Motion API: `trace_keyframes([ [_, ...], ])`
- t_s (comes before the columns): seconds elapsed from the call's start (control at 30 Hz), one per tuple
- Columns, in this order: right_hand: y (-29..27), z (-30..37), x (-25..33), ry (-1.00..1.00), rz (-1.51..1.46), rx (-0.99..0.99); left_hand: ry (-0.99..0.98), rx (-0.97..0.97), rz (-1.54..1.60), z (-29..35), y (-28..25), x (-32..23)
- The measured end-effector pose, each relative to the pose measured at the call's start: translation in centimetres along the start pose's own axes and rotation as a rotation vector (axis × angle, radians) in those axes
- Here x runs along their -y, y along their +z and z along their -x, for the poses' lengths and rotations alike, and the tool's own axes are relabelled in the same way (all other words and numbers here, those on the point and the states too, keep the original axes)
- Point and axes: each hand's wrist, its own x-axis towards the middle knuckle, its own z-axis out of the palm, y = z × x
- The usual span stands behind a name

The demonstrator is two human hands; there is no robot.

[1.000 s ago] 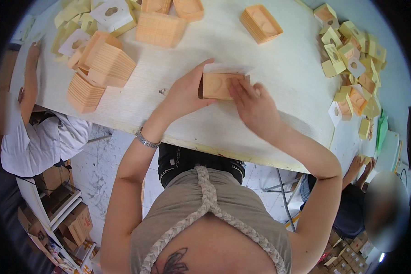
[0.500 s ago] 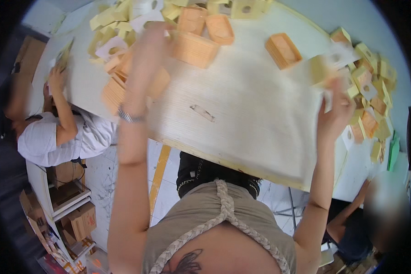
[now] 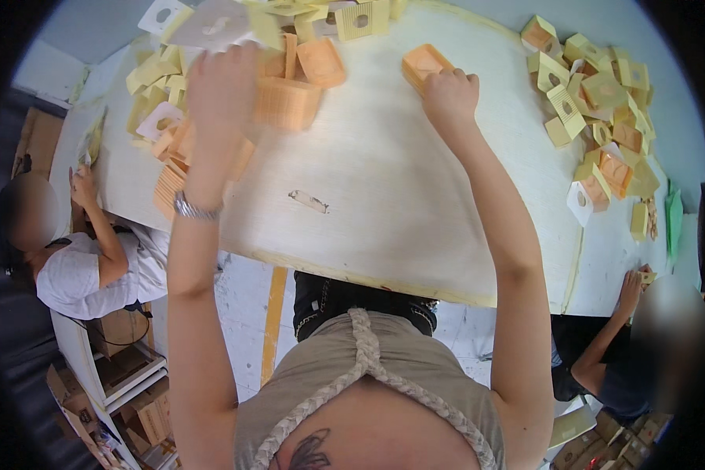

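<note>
Trays (image 3: 420,60), orange, ribbed and rounded-cornered, sit stacked near the table's (image 3: 368,172) far edge, long axis slanting from far left to near right. The right hand (image 3: 452,95) curls its fingers over their near end; whether they pinch is hidden. The blurred left hand (image 3: 223,82) grasps a smooth white-and-yellow box (image 3: 214,27), hole-punched, at the table's far left.

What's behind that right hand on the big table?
An orange tray peeks out past the right hand. White table shows around it. The hand covers the tray's near right end, so that bit can't be seen.
</note>
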Motion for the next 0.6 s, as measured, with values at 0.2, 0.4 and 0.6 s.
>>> trace_keyframes([
  [0.2,-2.5,-0.8,-2.9,0.295,-0.588,0.103,0.307,-0.012,0.450,9.0,0.1,-12.7],
  [0.4,-3.9,8.0,-3.3,0.652,-1.834,0.270,0.166,-0.137,0.674,11.9,0.1,-14.6],
  [0.6,-7.8,15.8,-2.9,0.319,-0.845,1.059,-0.268,-0.177,1.092,14.0,1.8,-11.6],
])
